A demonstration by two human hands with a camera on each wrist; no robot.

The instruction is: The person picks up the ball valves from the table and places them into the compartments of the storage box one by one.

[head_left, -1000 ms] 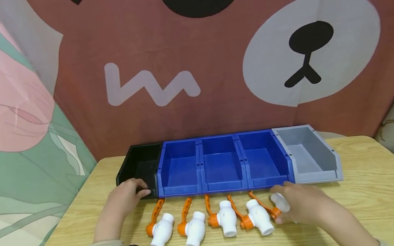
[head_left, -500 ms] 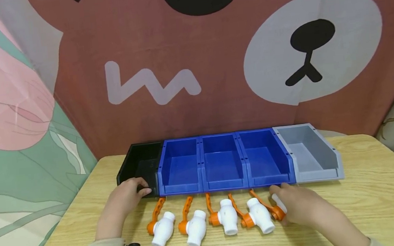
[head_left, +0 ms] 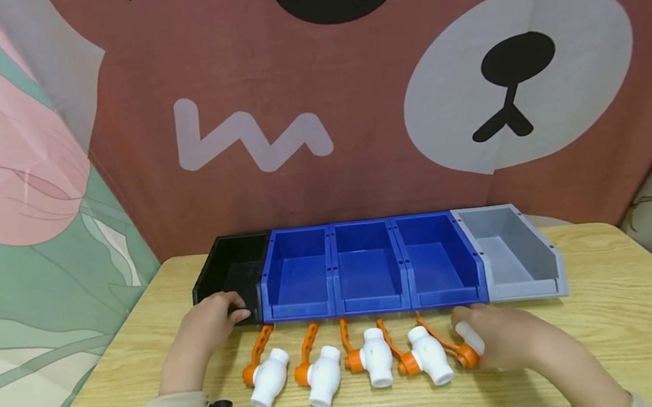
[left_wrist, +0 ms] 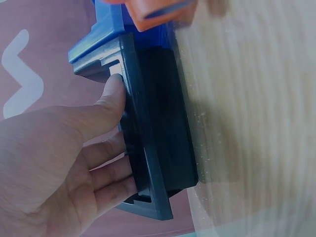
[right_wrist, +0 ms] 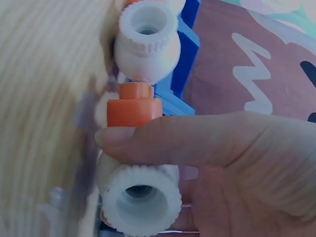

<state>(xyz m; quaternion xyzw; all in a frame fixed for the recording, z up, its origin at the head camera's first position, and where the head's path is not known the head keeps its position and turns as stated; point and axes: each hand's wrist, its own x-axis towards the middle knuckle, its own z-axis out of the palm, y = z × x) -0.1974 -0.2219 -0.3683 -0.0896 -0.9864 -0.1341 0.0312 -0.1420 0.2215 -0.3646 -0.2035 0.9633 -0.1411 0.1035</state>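
Observation:
My left hand (head_left: 210, 323) grips the front lip of the black bin (left_wrist: 168, 123); in the left wrist view the thumb lies at the lip's edge and the other fingers reach behind it. At the right end of a row of white ball valves with orange handles, my right hand (head_left: 504, 337) holds one ball valve (right_wrist: 143, 217). Its thumb presses across the white body just below the orange cap (right_wrist: 134, 113), and the hand hides much of the valve in the head view. Left of it lie the other ball valves (head_left: 429, 356), (head_left: 378, 359), their handles toward the bins.
Three blue bins (head_left: 371, 305) and a grey bin (head_left: 527, 290) stand in line with the black one, open fronts toward me. All rest on a wooden table (head_left: 619, 306). A printed cloth (head_left: 371, 179) hangs directly behind.
The right hand has shifted slightly to the right with the ball valve, whose orange part has moved right too. The left hand stays at the black bin. The other valves keep their places.

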